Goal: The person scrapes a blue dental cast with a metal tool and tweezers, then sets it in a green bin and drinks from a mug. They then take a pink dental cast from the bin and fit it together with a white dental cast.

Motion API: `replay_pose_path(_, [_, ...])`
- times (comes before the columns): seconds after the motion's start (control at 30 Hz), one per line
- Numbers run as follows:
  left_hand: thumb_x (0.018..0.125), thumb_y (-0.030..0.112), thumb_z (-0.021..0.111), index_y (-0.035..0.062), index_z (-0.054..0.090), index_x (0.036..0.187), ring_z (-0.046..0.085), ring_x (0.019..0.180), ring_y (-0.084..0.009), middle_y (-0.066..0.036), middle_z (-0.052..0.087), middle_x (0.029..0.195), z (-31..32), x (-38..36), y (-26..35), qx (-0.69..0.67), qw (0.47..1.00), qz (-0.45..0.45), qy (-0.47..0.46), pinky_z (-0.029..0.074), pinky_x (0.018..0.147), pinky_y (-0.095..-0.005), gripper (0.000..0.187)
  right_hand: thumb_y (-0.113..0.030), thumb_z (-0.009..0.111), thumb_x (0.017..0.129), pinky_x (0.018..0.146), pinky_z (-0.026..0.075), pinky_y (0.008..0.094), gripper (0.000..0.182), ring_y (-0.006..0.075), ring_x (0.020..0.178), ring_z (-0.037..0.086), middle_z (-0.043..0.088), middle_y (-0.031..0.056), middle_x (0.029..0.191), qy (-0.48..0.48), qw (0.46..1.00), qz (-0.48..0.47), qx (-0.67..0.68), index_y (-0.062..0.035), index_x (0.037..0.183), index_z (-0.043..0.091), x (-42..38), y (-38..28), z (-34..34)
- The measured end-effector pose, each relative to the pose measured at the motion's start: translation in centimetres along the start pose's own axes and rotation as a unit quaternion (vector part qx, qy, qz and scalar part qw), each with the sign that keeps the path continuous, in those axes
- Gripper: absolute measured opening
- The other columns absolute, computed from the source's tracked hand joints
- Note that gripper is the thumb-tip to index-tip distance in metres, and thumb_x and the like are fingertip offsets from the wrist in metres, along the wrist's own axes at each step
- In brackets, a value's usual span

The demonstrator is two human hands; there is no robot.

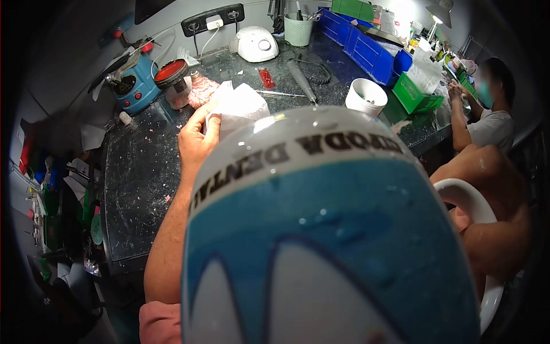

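A large blue and white mug with printed lettering fills the middle of the view, tilted close to the camera. My right hand is wrapped round its white handle. Beyond the mug's left side, my left hand pinches a white paper or tissue over the dark worktop. Just behind that hand lie a pink, crumpled-looking item and a jar-like object with a round red top. The mug hides part of the worktop.
On the dark, speckled worktop stand a blue machine, a white device, a white tub, a handpiece, blue bins and a green bin. Another person sits at the right.
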State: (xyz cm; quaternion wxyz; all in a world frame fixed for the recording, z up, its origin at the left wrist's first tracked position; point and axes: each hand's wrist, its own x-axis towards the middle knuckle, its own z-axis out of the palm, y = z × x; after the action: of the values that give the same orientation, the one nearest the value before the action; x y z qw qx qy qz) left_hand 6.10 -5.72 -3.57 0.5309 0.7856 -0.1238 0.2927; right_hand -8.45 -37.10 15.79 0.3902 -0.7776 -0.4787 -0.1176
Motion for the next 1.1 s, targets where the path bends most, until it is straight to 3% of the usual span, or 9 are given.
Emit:
replay_pose_path(0.43, [0.094, 0.016, 0.063, 0.0039, 0.066, 0.12, 0.061, 0.093, -0.0072, -0.005, 0.072, 0.103, -0.2, -0.3, 1.7, -0.004, 0.996, -0.092, -0.005, 0.05, 0.084, -0.0269, 0.029, -0.034, 0.067, 0.088, 0.054, 0.052, 0.0288, 0.028, 0.0183, 0.063, 0.065, 0.064, 0.0193, 0.082, -0.004, 1.0, -0.008, -0.004, -0.0083, 0.082, 0.058, 0.5, 0.1, -0.4])
replay_pose_path(0.57, [0.094, 0.016, 0.063, 0.0038, 0.066, 0.12, 0.061, 0.093, -0.0076, -0.005, 0.072, 0.102, 0.0, -0.3, 2.1, -0.017, 0.995, -0.095, 0.003, 0.05, 0.083, -0.0267, 0.029, -0.034, 0.067, 0.089, 0.053, 0.052, 0.0289, 0.028, 0.0183, 0.063, 0.064, 0.064, 0.0194, 0.082, -0.005, 1.0, -0.009, -0.002, -0.0085, 0.082, 0.058, 0.6, 0.1, -0.4])
replay_pose_path(0.73, [0.095, 0.018, 0.063, 0.0045, 0.067, 0.121, 0.061, 0.091, -0.0083, -0.005, 0.072, 0.102, 0.0, -0.1, 0.4, 0.008, 0.999, -0.036, 0.007, 0.05, 0.081, -0.0263, 0.029, -0.035, 0.066, 0.09, 0.053, 0.052, 0.0291, 0.029, 0.0183, 0.063, 0.064, 0.064, 0.0196, 0.082, -0.006, 1.0, -0.012, -0.004, -0.0088, 0.083, 0.058, 0.4, -0.2, -0.2])
replay_pose_path(0.93, [0.095, 0.018, 0.062, 0.0053, 0.066, 0.121, 0.061, 0.09, -0.0071, -0.004, 0.072, 0.101, -0.1, -0.4, 2.4, -0.001, 0.994, -0.109, 0.001, 0.05, 0.081, -0.0256, 0.029, -0.036, 0.066, 0.091, 0.053, 0.052, 0.0293, 0.029, 0.0183, 0.062, 0.064, 0.064, 0.0198, 0.082, -0.007, 1.0, -0.008, 0.001, -0.0091, 0.083, 0.058, 0.0, -0.3, -0.1])
replay_pose_path(1.1, [0.095, 0.017, 0.062, 0.0054, 0.067, 0.121, 0.06, 0.089, -0.0064, -0.002, 0.072, 0.099, 0.1, -0.2, 1.2, -0.008, 0.998, -0.069, 0.009, 0.05, 0.08, -0.025, 0.029, -0.036, 0.066, 0.092, 0.052, 0.052, 0.0295, 0.029, 0.0184, 0.061, 0.064, 0.064, 0.02, 0.081, -0.01, 1.0, -0.006, 0.006, -0.0093, 0.084, 0.058, -0.1, -0.2, 0.0])
